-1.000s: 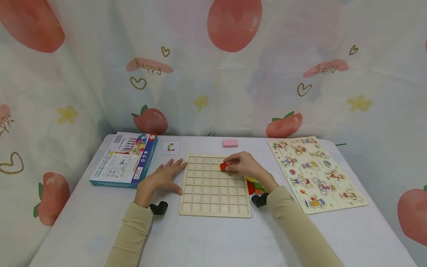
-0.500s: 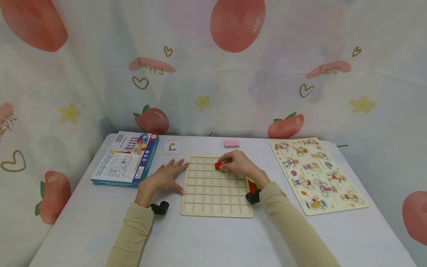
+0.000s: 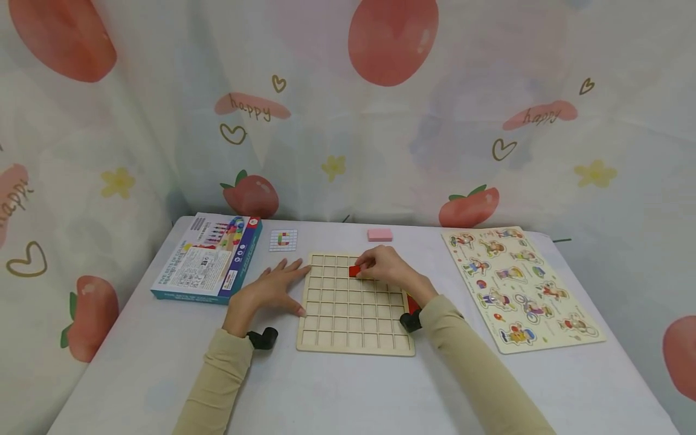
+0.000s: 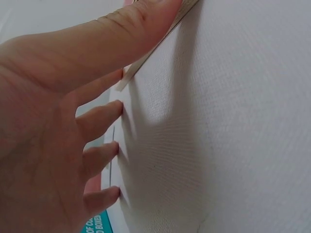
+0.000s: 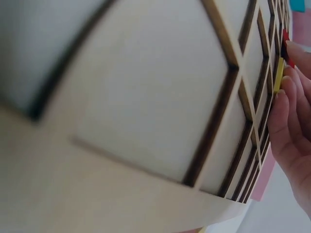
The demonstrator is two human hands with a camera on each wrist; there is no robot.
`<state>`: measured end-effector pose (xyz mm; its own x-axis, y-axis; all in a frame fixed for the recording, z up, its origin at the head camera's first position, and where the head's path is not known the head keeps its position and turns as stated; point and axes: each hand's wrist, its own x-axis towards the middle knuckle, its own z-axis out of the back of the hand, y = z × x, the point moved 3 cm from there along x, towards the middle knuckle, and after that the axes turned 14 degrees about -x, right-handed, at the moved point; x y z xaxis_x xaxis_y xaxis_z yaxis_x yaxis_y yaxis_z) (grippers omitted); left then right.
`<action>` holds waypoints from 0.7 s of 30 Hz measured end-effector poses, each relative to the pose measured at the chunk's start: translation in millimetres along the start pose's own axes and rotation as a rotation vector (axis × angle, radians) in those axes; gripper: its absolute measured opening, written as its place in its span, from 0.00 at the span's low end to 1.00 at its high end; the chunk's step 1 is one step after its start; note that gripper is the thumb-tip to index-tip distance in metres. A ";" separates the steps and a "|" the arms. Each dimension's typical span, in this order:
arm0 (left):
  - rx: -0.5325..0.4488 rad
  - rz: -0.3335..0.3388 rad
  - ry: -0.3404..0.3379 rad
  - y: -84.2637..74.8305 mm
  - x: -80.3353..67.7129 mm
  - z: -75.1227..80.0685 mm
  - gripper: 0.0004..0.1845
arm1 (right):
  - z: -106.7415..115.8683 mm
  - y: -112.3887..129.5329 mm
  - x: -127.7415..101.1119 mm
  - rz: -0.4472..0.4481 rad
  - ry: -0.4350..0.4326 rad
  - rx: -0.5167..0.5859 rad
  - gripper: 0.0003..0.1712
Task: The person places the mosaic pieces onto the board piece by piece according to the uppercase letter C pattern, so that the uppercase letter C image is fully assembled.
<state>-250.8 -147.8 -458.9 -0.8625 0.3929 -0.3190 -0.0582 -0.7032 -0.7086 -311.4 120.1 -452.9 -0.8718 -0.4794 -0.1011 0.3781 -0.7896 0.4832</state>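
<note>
Box (image 3: pixel 209 258) of the toy set lies flat at the table's (image 3: pixel 337 386) far left, one only; just right of it sits one small pattern card (image 3: pixel 283 240) with a coloured figure on a grid. Left hand (image 3: pixel 270 291) lies flat, fingers straight and spread, holding nothing; fingertips and thumb press on the left edge of the wooden grid board (image 3: pixel 354 320), steadying it — the left wrist view shows the thumb against that edge. One grid board, centre of table, cells look bare apart from the spot under the right hand. Right hand (image 3: pixel 387 272) reaches over the board's upper middle rows, fingers curled, pinching a red block (image 3: pixel 354 271) that sits low on or in a cell there; a yellow piece (image 5: pixel 278 75) shows at the fingertips in the right wrist view, so perhaps two pieces held, hard to tell. Step in hand, as judged: seating the red block into a cell. Next move calls for squaring it to the cell walls, pressing down and letting go. One pink block (image 3: pixel 379 234) lies beyond the board. Loose coloured pieces (image 3: pixel 413 302) peek out behind the right wrist, count hidden. One picture puzzle board (image 3: pixel 521 287) lies far right.
</note>
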 end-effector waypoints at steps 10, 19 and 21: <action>0.003 0.004 0.007 0.8 2.8 -1.1 0.55 | -1.4 -2.1 -4.9 -0.002 0.015 0.002 0.16; 0.010 0.017 0.014 -1.7 1.9 -1.1 0.55 | 3.0 -12.6 -25.3 -0.017 -0.054 0.021 0.13; 0.009 0.021 0.013 -2.6 0.9 -1.0 0.54 | 5.0 -13.4 -31.7 -0.027 -0.068 0.019 0.14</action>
<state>-250.9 -145.0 -458.0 -0.8570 0.3854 -0.3422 -0.0442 -0.7165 -0.6962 -290.4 147.8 -451.9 -0.9008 -0.4307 -0.0552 0.3491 -0.7939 0.4978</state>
